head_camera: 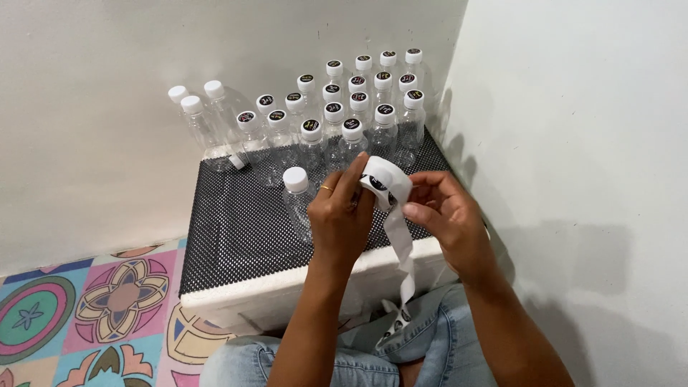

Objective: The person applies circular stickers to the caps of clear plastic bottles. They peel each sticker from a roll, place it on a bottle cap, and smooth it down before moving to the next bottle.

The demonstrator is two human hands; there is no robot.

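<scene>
Setting: a white-walled corner is framing a low desk topped with black mesh.
Left hand: its fingers are closing around the sticker roll, above the desk's front edge.
Right hand: its fingers are pinching the backing strip that is trailing down.
Nearby: a plain-capped bottle is standing just beside the left hand; stickered bottles are crowding the back.

the light is even and fairly bright, soft and white, with no hard glare. the wall on my right carries faint grey shadows, one in the corner beside the bottles and a wider one behind my right forearm. the clear plastic catches only small dull glints. the black mat stays dark but its dots read sharp. focus holds across the view; my hands show slight softness. straight lines bend a little toward the edges.
</scene>
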